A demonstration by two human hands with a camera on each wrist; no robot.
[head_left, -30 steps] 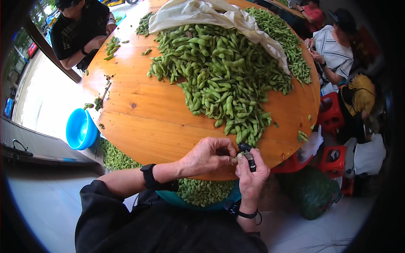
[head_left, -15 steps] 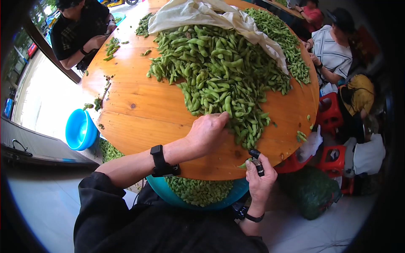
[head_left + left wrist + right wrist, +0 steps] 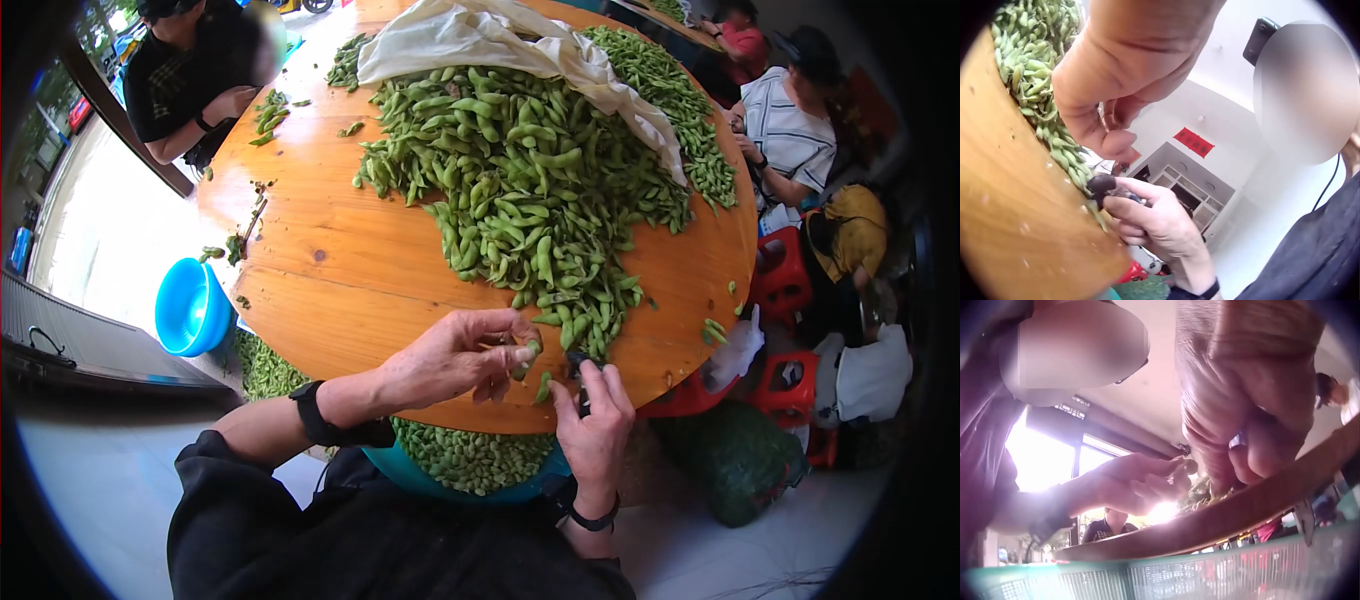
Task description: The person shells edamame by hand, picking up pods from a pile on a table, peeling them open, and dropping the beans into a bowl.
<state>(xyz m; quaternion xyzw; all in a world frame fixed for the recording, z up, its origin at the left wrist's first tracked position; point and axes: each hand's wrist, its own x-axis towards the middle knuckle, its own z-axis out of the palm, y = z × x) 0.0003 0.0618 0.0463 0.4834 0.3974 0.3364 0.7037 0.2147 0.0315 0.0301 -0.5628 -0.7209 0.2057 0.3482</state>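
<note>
My left hand (image 3: 455, 360) is over the near edge of the round wooden table, a green soybean pod (image 3: 532, 352) pinched at its fingertips. Just to the right, my right hand (image 3: 597, 425) holds another green pod (image 3: 543, 388) at the tip of its thumb. Dark covers (image 3: 1102, 183) and a band sit on the right hand's fingers. Beyond both hands spreads a big heap of soybean pods (image 3: 530, 190). Under the table edge, a teal basket (image 3: 395, 466) contains many shelled green beans (image 3: 470, 458).
A cream cloth (image 3: 480, 40) lies over the heap's far side. A blue basin (image 3: 192, 308) stands left of the table (image 3: 340, 290), with more pods on the floor (image 3: 265, 365). Red stools (image 3: 785, 390) and a dark green sack (image 3: 740, 460) are at the right. Other people sit around.
My left hand went from beside the right hand out to the heap's near edge, then came back with a pod. The right hand stayed near the table edge, shifting slightly.
</note>
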